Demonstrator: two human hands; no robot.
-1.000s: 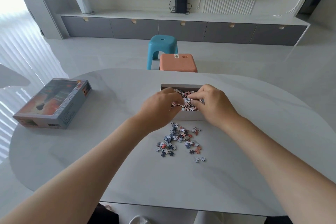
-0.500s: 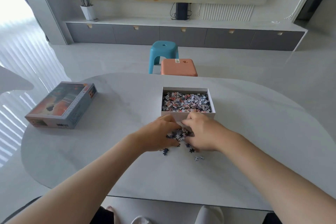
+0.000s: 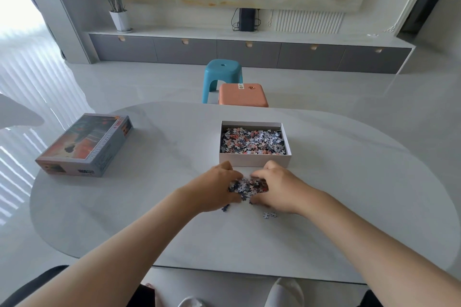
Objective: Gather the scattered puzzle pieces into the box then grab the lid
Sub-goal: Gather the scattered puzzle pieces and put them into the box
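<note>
A white open box [image 3: 254, 160] stands on the table, partly filled with puzzle pieces. Just in front of it lies a small heap of loose puzzle pieces [image 3: 247, 187]. My left hand [image 3: 217, 188] and my right hand [image 3: 277, 188] cup this heap from both sides, fingers curled around it and pressing it together. A few stray pieces [image 3: 270, 214] lie beside my right wrist, and one [image 3: 225, 207] under my left hand. The lid [image 3: 86, 144], printed with an orange and grey picture, lies at the table's left.
The oval white table [image 3: 349, 207] ends close to my body. Behind its far edge stand a teal stool [image 3: 222, 75] and an orange stool [image 3: 243, 95]. A low grey cabinet and a potted plant line the far wall.
Both hands left the box, came down to the loose pieces in front of it and swept them together into a tighter heap between the palms.
</note>
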